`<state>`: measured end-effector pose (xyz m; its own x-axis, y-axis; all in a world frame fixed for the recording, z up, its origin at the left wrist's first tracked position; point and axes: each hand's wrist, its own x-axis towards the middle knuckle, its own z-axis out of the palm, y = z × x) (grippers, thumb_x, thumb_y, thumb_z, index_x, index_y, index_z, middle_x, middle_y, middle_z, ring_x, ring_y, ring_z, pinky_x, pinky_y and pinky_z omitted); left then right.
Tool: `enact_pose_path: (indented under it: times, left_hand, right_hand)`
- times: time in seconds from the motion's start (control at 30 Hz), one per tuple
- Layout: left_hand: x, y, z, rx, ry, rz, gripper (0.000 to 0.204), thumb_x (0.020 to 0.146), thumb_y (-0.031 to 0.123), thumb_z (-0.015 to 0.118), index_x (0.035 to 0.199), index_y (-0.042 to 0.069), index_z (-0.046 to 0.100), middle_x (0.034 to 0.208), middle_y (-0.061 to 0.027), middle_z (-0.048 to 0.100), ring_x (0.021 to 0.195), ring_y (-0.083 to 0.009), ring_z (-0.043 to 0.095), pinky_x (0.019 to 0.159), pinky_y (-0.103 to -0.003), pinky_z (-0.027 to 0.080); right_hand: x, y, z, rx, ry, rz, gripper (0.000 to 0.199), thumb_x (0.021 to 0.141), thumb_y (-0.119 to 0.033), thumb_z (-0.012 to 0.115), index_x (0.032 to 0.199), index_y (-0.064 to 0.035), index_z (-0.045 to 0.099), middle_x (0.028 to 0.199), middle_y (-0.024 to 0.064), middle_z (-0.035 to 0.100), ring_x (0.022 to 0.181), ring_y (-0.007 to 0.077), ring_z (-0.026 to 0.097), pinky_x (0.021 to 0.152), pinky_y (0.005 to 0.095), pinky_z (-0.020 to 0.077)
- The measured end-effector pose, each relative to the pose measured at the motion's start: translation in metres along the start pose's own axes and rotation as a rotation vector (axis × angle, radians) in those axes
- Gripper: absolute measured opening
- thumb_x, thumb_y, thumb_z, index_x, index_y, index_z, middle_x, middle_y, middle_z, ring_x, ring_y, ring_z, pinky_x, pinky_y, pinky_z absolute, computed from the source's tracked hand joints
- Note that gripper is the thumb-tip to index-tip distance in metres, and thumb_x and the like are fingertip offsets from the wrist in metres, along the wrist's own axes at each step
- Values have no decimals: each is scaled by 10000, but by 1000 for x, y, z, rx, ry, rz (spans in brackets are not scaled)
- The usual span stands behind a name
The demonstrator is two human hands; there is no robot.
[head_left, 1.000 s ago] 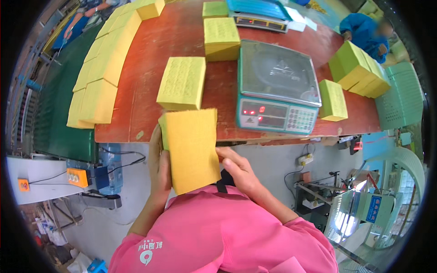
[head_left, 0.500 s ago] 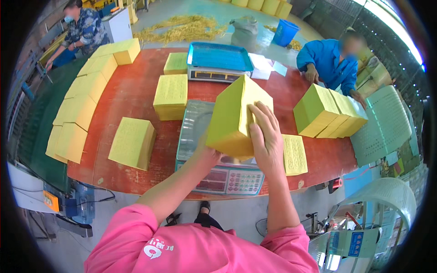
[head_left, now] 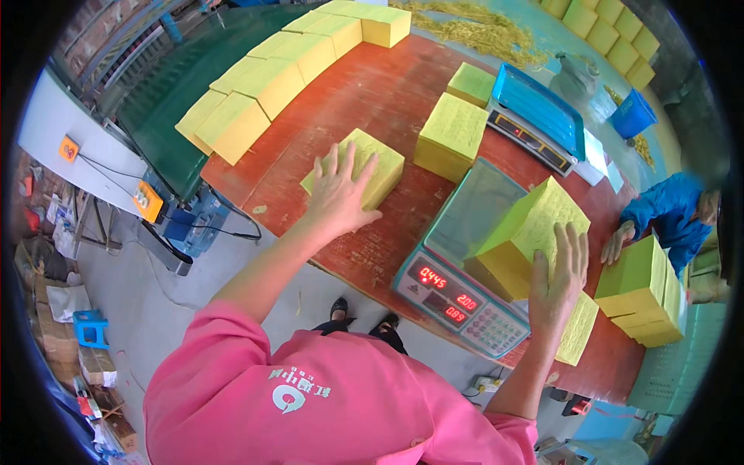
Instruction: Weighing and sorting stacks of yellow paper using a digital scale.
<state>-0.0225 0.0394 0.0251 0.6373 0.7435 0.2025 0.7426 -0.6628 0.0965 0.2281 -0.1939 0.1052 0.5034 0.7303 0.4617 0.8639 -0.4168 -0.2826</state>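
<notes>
Fingers spread: left hand [head_left: 339, 194] flat on yellow stack [head_left: 364, 159]; right hand [head_left: 559, 280] against stack on scale [head_left: 521, 232].

A reddish-brown wooden table [head_left: 372, 101] carries two weighing scales: a grey one with a red display [head_left: 457, 271] at the near edge and a blue-topped one [head_left: 535, 116] toward the far edge. Yellow paper stacks lie directly on the surface: one [head_left: 380, 159] near the front left corner, two [head_left: 453, 136] mid-table, others [head_left: 643, 287] along the right edge.
</notes>
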Motion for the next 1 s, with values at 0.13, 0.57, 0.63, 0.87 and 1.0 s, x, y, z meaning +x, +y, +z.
enact_pose_path:
  times: [0.13, 0.57, 0.63, 0.87, 1.0]
  left_hand:
    - [-9, -48, 14, 10, -104, 219, 928, 702, 333, 787, 1507, 214, 342, 1557, -219, 249, 1436, -443, 208, 1138, -618, 209]
    - [-124, -169, 18, -1254, 32, -474, 645, 921, 295, 604, 1483, 113, 346, 1469, -130, 409, 1319, -266, 442, 1029, -459, 395]
    - [-158, -163, 27, -1389, -75, -738, 660, 969, 395, 552, 1510, 110, 304, 1463, -133, 416, 1306, -232, 448, 1010, -454, 404]
    - [-202, -149, 54, -2214, -184, -602, 634, 1034, 473, 393, 1511, 74, 269, 1452, -100, 437, 1318, -249, 442, 1073, -438, 374]
    - [-196, -127, 14, -2059, -271, -729, 551, 1027, 339, 411, 1487, 58, 297, 1479, -134, 403, 1352, -264, 419, 1117, -416, 354]
  right_hand:
    - [6, -61, 2, 201, 14, -162, 423, 838, -75, 641, 1255, -19, 600, 1353, 173, 563, 1322, 376, 458, 1088, 460, 358]
    - [24, -186, 237, 1067, -874, 199, 635, 878, -383, 676, 1312, 56, 526, 1177, 173, 647, 1063, 209, 598, 982, 331, 430]
    - [4, -197, 221, 1064, -853, 200, 680, 860, -425, 682, 1336, 32, 516, 1144, 196, 671, 1117, 261, 622, 980, 354, 455]
    - [-93, -245, 183, 720, -658, 204, 707, 820, -456, 689, 1315, 17, 511, 1123, 270, 652, 1048, 388, 641, 917, 441, 499]
    - [-131, -250, 173, 839, -520, 219, 702, 853, -368, 683, 1363, 54, 449, 1242, 280, 583, 1148, 380, 590, 980, 414, 466]
